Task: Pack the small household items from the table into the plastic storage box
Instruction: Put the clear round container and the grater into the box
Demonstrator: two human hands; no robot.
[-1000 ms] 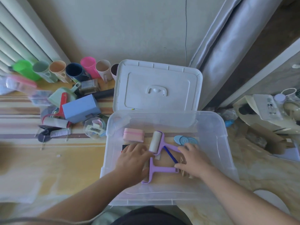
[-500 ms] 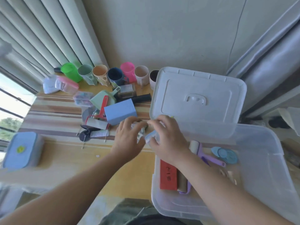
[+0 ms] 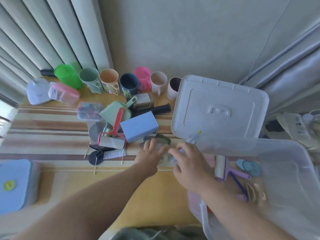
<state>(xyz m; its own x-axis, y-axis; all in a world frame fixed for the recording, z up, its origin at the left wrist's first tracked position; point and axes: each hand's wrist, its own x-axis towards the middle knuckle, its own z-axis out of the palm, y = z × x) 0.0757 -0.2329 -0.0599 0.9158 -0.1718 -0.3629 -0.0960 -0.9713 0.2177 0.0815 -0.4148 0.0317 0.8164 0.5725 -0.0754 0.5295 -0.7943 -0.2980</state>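
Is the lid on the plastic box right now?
No, the white lid leans upright behind the clear storage box, whose top is open with items lying inside.

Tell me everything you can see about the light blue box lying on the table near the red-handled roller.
The light blue box is a plain rectangular block with a matte, unmarked surface; its material cannot be told. It looks closed and lies flat on the striped table, turned at an angle. The red-handled roller lies against its left side and a black cylinder behind it. Neither hand touches it.
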